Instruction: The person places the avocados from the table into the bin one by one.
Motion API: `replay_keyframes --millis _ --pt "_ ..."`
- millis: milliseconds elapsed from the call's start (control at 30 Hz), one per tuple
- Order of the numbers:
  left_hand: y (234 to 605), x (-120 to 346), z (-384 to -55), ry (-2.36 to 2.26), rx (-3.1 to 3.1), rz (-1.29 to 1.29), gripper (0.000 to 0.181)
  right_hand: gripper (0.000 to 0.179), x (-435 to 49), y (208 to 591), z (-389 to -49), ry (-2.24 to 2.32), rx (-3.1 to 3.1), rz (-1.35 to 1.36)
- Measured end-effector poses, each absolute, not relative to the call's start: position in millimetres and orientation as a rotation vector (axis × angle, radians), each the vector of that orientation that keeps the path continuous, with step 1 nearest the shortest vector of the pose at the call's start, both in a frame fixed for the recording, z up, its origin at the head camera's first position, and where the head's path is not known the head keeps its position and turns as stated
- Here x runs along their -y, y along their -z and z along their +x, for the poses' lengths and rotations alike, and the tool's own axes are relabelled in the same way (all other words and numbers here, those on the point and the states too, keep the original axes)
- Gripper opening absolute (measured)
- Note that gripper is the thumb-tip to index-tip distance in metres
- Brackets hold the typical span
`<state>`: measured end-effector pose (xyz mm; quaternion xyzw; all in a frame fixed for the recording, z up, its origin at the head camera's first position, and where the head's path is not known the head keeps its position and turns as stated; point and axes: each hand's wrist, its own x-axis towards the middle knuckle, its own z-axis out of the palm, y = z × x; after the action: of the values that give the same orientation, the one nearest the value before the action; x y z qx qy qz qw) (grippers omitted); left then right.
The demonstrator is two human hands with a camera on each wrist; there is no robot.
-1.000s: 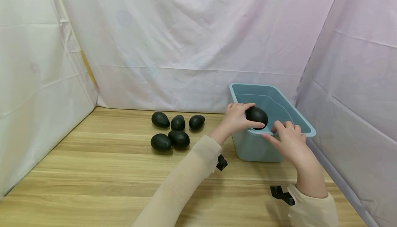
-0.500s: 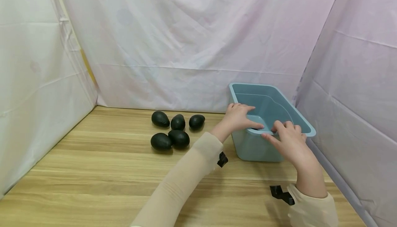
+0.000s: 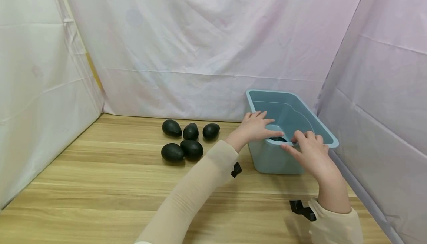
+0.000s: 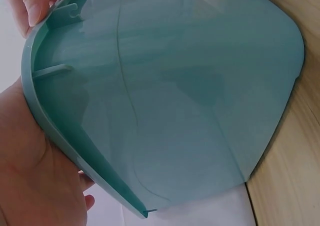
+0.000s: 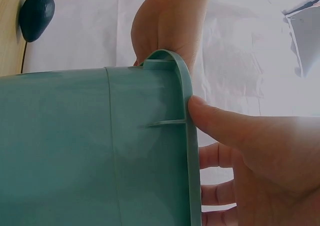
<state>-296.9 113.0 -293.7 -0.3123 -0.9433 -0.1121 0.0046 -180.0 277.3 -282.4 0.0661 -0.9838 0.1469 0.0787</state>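
A blue-green plastic bin (image 3: pixel 275 158) stands on the right of the table in the head view. Over its near left corner my left hand (image 3: pixel 254 128) is spread, its fingers fairly straight and nothing held. Just below that hand a dark avocado (image 3: pixel 278 139) shows inside the bin, mostly hidden by the near rim. With its thumb outside and fingers inside, my right hand (image 3: pixel 311 154) grips the near rim. The right wrist view has the right hand (image 5: pixel 270 161) at the rim, with the left hand (image 5: pixel 170 21) beyond the corner. The bin's outer wall (image 4: pixel 175 96) fills the left wrist view.
Left of the bin, several dark avocados lie grouped on the wooden table, including a back left one (image 3: pixel 171 128) and a front left one (image 3: pixel 172 152). A white cloth backdrop (image 3: pixel 186 51) closes off the back, and cloth also hangs at both sides.
My left hand has let go of an avocado, which dropped into the bin, and its fingers have spread wider. The right hand has stayed on the rim.
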Motion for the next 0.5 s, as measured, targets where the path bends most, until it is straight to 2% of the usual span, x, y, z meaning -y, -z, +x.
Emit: replay_keyframes --millis 500 --pt "288.1 -104.2 -292.6 0.406 2.963 -1.03 0.072 0.051 -278.5 281.9 -178.8 -0.449 2.942 0.205"
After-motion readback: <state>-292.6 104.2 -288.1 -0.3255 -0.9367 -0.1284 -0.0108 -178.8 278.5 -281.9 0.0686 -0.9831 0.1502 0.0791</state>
